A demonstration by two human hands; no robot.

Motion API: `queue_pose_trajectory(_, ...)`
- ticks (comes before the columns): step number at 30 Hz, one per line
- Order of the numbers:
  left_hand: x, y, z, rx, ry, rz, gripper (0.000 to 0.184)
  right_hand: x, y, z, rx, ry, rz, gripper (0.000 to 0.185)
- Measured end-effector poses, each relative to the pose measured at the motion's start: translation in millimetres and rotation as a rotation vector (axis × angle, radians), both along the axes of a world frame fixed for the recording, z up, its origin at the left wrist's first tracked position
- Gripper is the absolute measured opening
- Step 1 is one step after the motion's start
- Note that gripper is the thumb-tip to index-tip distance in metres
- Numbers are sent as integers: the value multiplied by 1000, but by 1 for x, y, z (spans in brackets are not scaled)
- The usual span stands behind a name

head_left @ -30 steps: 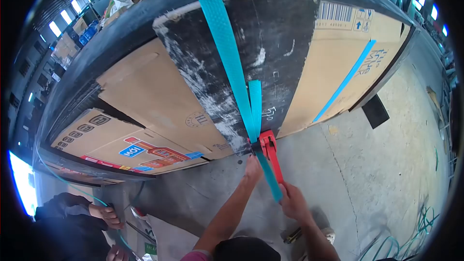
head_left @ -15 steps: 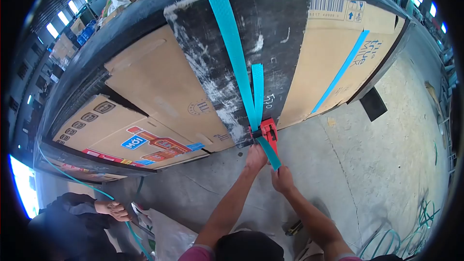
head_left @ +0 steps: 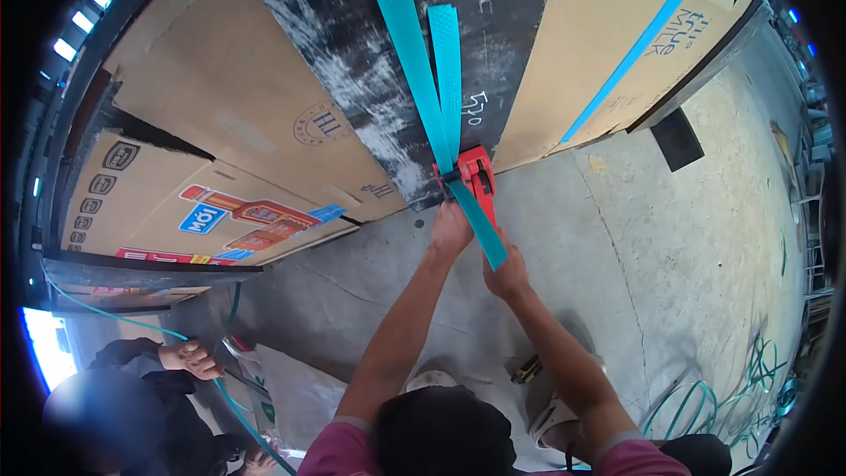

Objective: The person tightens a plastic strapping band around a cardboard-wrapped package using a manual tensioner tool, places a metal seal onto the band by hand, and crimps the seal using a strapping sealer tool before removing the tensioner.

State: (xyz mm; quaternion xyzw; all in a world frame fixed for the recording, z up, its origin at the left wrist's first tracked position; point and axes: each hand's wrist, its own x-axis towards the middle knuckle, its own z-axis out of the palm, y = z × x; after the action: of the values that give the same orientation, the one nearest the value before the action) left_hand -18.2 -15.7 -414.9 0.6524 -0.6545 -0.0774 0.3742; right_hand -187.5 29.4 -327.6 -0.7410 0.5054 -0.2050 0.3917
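A red strapping tensioner sits against the lower edge of a scuffed black board. A teal plastic strap runs down the board into it; a short strap end stands up beside this, and a loose tail hangs out below. My left hand is closed at the underside of the tensioner, its fingertips mostly hidden. Lower right, my right hand is wrapped round the tool's red handle, close to the end of the tail.
Flattened cardboard covers the large load on both sides of the board. At lower left, another person's hand grips a teal strap. Loose strap coils lie on the concrete floor at right. A dark square is on the floor.
My view has tipped downward, so the load and tensioner appear higher in the picture. Both my hands stay at the tool. The other person's hand still holds the strap.
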Motion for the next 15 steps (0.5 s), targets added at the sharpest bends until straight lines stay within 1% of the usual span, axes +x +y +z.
queue_pose_trajectory(1, 1, 0, 19, 4, 167, -56, 10, 0, -1, -6, -53, -30, 33, 33)
queue_pose_trajectory(2, 3, -1, 20, 10, 166, -54, 10, 1, -2, -10, -107, -62, 66, 32)
queue_pose_trajectory(3, 3, -1, 18, -63, 52, 6, 10, -3, 4, 10, -99, -59, 72, 32)
queue_pose_trajectory(5, 4, -2, 11, -121, -50, 74, 10, -22, 19, 98, 304, -138, 50, 30)
queue_pose_trajectory(6, 7, 0, 6, -83, -97, 54, 10, -24, 19, 129, 323, -125, 52, 30)
queue_pose_trajectory(7, 4, 4, 4, -53, -114, 39, 10, -21, 17, 158, 399, -103, 22, 28)
queue_pose_trajectory(8, 1, 7, 3, -22, -131, 23, 10, -19, 17, 171, 473, -83, -7, 27)
queue_pose_trajectory(9, 3, 6, 11, -19, -108, 30, 10, -18, 18, 165, 481, -80, -6, 27)
queue_pose_trajectory(11, 8, 3, 16, -8, -65, 56, 13, -14, 18, 132, 405, -98, -6, 27)
queue_pose_trajectory(12, 8, 3, 13, 6, -43, 70, 14, -12, 20, 94, 321, -121, -26, 28)
queue_pose_trajectory(13, 10, 3, 6, 44, -103, 85, 16, -8, 21, 48, 236, -146, -59, 28)
queue_pose_trajectory(14, 10, 4, 5, 64, -132, 90, 20, 3, 12, 13, 78, -263, -37, 28)
queue_pose_trajectory(15, 10, 6, 4, 84, -162, 94, 24, 12, 4, -11, -88, -382, -9, 28)
